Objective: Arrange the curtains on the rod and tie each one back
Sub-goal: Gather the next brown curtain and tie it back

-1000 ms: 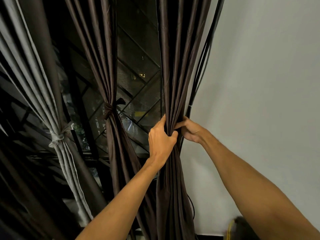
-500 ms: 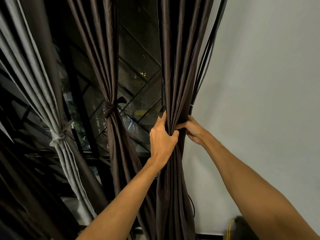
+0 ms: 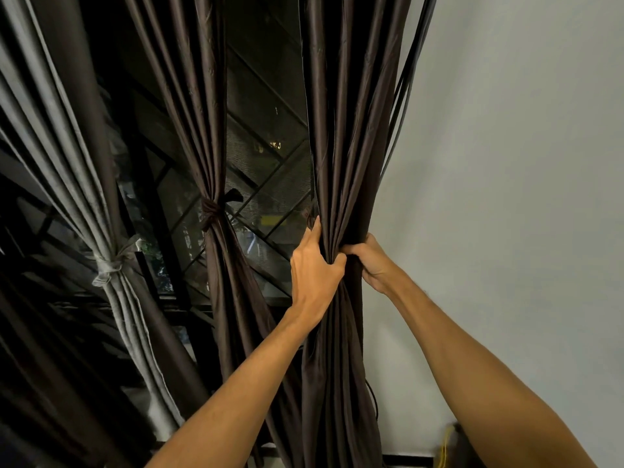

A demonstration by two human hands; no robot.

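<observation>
Both hands are on the right curtain (image 3: 341,146), a dark brown one that hangs just beside the pale wall (image 3: 523,163). Its folds are gathered into one tight bunch at about the middle of its height. The left hand (image 3: 314,268) grips this bunch from the left side: its back faces the camera, one finger lies straight up along the edge of the cloth, and the thumb presses on the front folds. The right hand (image 3: 371,261) holds the same bunch from the right at the same height, its fingers curled into the cloth and mostly hidden behind it, so the two hands almost touch across the folds. Above the hands the curtain spreads wider; below them it falls loose. Thin dark strips (image 3: 403,79) run down along its right edge, perhaps cords; the view does not show it well. The middle curtain (image 3: 202,130), also dark brown, is bound with a dark tie (image 3: 211,214). Further left, the grey curtain (image 3: 67,180) is bound with a grey tie (image 3: 109,265). Between the curtains a dark window grille (image 3: 266,184) with crossing bars shows.
</observation>
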